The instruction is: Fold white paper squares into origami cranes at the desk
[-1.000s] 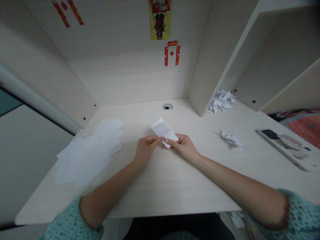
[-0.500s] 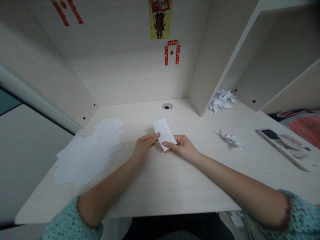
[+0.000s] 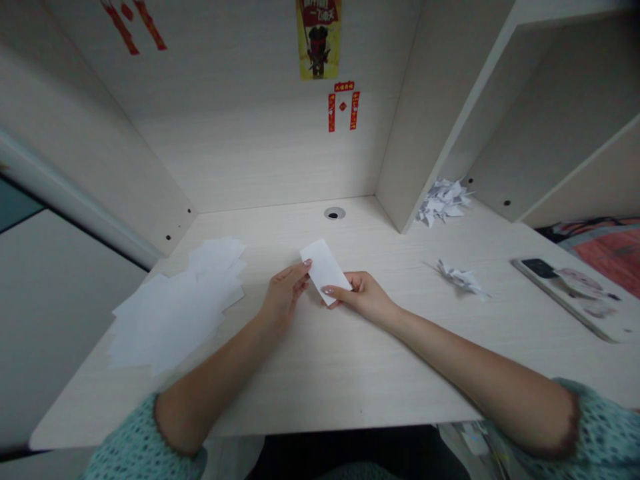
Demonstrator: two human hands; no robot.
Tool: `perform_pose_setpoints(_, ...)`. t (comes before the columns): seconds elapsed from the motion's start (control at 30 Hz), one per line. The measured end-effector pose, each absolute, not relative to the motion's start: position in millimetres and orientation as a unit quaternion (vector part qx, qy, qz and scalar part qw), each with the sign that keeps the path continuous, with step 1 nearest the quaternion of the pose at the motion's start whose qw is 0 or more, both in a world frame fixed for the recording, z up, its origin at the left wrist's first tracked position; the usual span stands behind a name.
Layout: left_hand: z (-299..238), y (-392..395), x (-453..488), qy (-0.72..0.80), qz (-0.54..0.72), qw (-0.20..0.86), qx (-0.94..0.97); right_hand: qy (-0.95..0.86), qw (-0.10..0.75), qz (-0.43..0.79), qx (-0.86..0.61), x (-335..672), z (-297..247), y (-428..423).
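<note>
Left forearm came in from the lower left, teal knitted sleeve pushed up to the elbow. The left hand (image 3: 284, 293) lay loosely open with its fingers extended, and the fingertips (image 3: 305, 265) met the left long edge of a folded white rectangular slip of paper (image 3: 324, 270). The slip sat at mid-desk, angled away from the person, with its far corner pointing toward the back panel. Whether it lay flat on the surface could not be told. The right hand (image 3: 365, 297) was closed on the slip's near end, thumb on top and fingers curled beneath. The right forearm ran back to the lower right. Surface: a pale wood-grain desk (image 3: 350, 380). A loose spread of white paper sheets (image 3: 175, 313) lay at far left. A round cable hole (image 3: 335, 213) sat near the back, and a small folded white paper figure (image 3: 460, 277) lay right of the hands. A pile of similar folded paper figures (image 3: 443, 200) occupied the shelf bay. A dark-screened phone (image 3: 570, 290) rested at far right. The back panel carried a yellow poster (image 3: 318, 37) and small red paper strips (image 3: 343, 110).
</note>
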State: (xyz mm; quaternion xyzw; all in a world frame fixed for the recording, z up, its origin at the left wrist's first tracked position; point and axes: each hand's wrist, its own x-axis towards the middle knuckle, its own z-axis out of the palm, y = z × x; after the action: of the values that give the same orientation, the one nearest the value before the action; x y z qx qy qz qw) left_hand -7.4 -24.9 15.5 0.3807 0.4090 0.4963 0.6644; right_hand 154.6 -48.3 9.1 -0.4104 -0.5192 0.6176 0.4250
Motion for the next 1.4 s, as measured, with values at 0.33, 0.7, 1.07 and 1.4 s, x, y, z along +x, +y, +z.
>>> perform_pose_setpoints(0.33, 30, 7, -34, 0.443, 0.606, 0.592, 0.293, -0.593, 0.379, 0.596, -0.387, 153, 3, -58)
perform_pose_setpoints(0.7, 23, -13, -19, 0.486, 0.484, 0.533, 0.496, -0.538, 0.454, 0.548, -0.452, 160, 7, -49)
perform_pose_setpoints(1.07, 31, -25, -10, 0.484, 0.43, 0.528, 0.549, -0.555, 0.464, 0.516, -0.459, 161, 7, -49)
perform_pose_setpoints(1.4, 24, -17, -18, 0.483, 0.479, 0.549, 0.486, -0.586, 0.432, 0.506, -0.463, 159, 10, -51)
